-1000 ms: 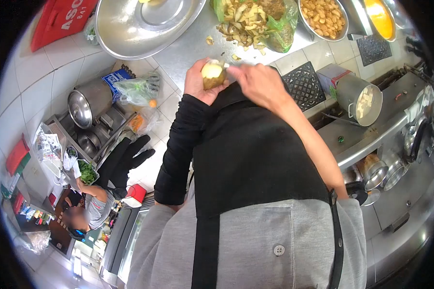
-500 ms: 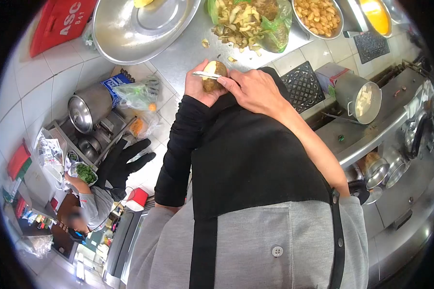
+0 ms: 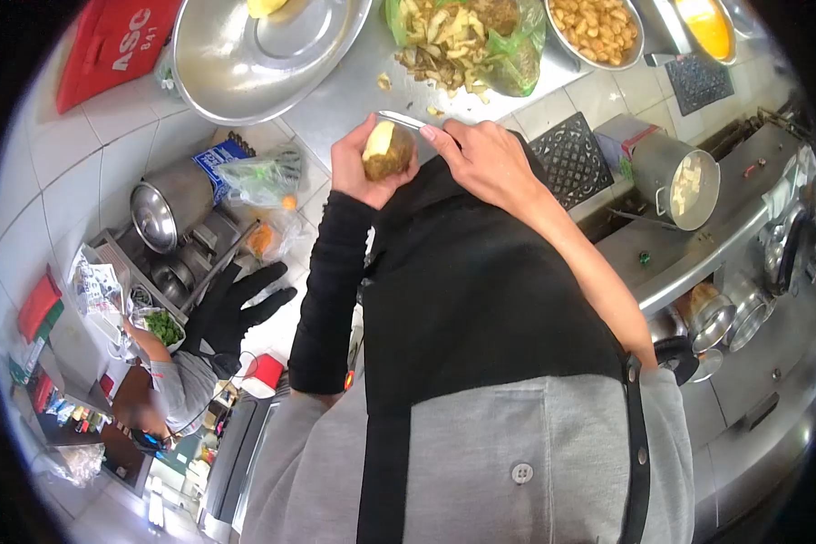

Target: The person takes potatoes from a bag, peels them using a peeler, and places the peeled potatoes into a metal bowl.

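My left hand (image 3: 352, 170), below a black sleeve, is wrapped round a potato (image 3: 388, 163). Brown skin covers part of the potato, and a pale yellow peeled patch shows on its upper side. My right hand (image 3: 488, 161) grips a slim silver peeler (image 3: 401, 119), its thumb pressed along the tool. The peeler lies just above the potato's top edge; whether they touch I cannot tell. Beyond my hands, a green plastic bag (image 3: 521, 68) holds a heap of potato peels (image 3: 449, 45), with a few scraps on the steel counter (image 3: 335, 113).
A large steel bowl (image 3: 208, 82) with a yellow piece inside stands at the upper left. A bowl of brown chunks (image 3: 594, 32) is at the upper right. A pot (image 3: 666, 181) stands by the stove on the right. Another person (image 3: 186, 385) works at the left.
The peeler has moved from across the potato to its top edge. My left hand has shifted slightly left and tilted the potato, showing more of the peeled patch.
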Action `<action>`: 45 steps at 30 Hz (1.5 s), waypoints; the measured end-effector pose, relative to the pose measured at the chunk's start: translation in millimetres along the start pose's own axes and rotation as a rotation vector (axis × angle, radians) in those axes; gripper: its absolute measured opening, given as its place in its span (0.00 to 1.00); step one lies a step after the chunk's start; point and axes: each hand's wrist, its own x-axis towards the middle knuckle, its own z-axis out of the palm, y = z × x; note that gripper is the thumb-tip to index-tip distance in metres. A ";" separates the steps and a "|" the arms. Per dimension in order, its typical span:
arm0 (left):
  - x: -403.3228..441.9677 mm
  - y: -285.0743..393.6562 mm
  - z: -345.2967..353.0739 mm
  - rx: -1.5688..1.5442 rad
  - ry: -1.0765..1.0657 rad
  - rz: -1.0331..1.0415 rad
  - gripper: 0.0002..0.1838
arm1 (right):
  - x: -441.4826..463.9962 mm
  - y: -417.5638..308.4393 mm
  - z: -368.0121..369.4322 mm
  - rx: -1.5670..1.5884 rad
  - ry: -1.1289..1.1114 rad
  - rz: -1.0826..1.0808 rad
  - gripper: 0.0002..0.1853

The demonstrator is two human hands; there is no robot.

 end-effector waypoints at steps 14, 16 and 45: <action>-9.4 2.2 -12.7 0.029 -0.026 0.001 0.26 | 4.6 6.7 9.0 -0.063 -0.030 0.128 0.36; -1.4 7.3 0.1 -0.022 -0.023 0.025 0.26 | 4.1 -1.0 10.3 -0.004 0.013 0.057 0.34; 1.9 -7.7 16.0 0.047 0.099 0.169 0.18 | 1.3 -6.5 11.8 -0.118 -0.016 -0.151 0.32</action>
